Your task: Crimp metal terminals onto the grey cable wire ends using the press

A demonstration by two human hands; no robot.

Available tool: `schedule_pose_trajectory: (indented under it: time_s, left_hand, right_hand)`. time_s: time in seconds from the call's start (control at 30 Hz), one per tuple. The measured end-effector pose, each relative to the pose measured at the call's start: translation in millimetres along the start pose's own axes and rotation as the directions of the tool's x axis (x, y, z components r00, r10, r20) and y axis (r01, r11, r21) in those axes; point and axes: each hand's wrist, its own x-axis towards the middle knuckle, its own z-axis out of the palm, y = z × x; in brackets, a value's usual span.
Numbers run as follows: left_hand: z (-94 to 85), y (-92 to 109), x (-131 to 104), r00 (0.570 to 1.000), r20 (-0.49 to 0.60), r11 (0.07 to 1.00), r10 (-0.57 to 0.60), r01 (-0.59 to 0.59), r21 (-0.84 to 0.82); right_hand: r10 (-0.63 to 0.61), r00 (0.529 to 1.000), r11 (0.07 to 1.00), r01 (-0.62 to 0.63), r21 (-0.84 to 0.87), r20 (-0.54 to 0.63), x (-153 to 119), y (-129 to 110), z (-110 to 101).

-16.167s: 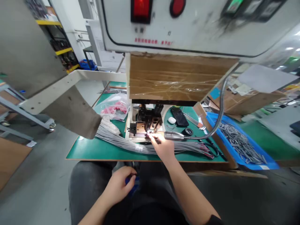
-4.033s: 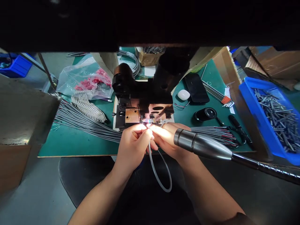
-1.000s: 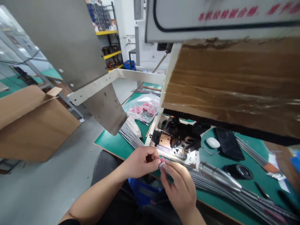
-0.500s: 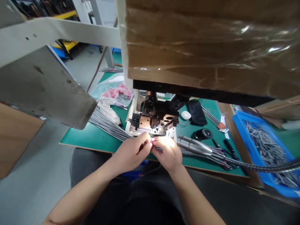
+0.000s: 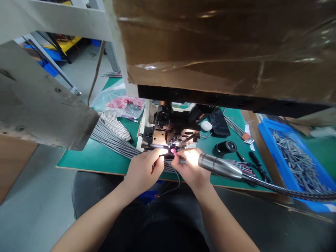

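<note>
My right hand (image 5: 193, 167) pinches a small pink piece (image 5: 173, 151) between thumb and index finger, at the front of the machine's metal head (image 5: 172, 131). My left hand (image 5: 145, 169) is beside it, its thumb and index finger close together near the lit work area; whatever lies between those fingertips is too small and bright to tell. A steel lamp head (image 5: 220, 166) shines on my right hand's fingers. Grey wires (image 5: 115, 141) run across the green table toward the machine and pass under my hands.
A bag of pink pieces (image 5: 126, 102) lies back left. To the right are a black round container (image 5: 226, 147), a white mouse-like object (image 5: 206, 126), a black phone (image 5: 219, 122) and a blue tray (image 5: 288, 140) of grey pieces. A taped cardboard cover (image 5: 223, 45) hangs overhead.
My hands have moved apart and forward to the machine's front. The pink piece now shows in my right fingers. The camera view has shifted slightly.
</note>
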Motion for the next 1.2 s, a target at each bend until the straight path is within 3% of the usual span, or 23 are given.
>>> schedule_pose_trajectory:
  time_s: [0.07, 0.17, 0.53, 0.7, 0.93, 1.07, 1.2]
  left_hand:
    - [4.4, -2.0, -2.5, 0.993, -0.071, 0.996, 0.092, -0.09, 0.026]
    - [9.3, -2.0, -2.2, 0.986, -0.064, 0.987, 0.154, -0.151, 0.05]
    - [16.0, 2.3, -0.3, 0.982, -0.105, 0.987, 0.158, -0.154, 0.044]
    - [15.7, 3.3, -0.3, 0.986, -0.095, 0.99, 0.135, -0.13, 0.058]
    - [16.1, 5.5, 0.1, 0.989, -0.081, 0.991, 0.124, -0.119, 0.062]
    - [17.8, 6.0, -1.0, 0.99, -0.047, 0.987, 0.136, -0.131, 0.093]
    - [18.6, 2.4, -1.5, 0.985, -0.087, 0.984, 0.15, -0.14, 0.114]
  right_hand:
    - [-0.003, 1.0, 1.0, 0.003, 0.006, 0.02, 0.7, 0.2, -0.8]
    - [0.022, 1.0, 0.999, -0.023, 0.039, 0.014, 3.4, 0.3, 1.5]
    - [0.082, 0.995, 0.977, -0.068, 0.205, -0.062, -1.3, 5.5, 12.6]
    - [0.175, 0.984, 0.961, -0.162, 0.223, -0.044, -3.3, 0.8, 16.2]
    - [0.382, 0.924, 0.897, -0.364, 0.251, -0.023, 0.0, -6.6, 16.5]
    - [0.469, 0.877, 0.819, -0.477, 0.32, 0.107, 3.9, -3.5, 15.1]
    - [0.546, 0.813, 0.754, -0.582, 0.306, 0.202, 10.6, -4.4, 12.6]
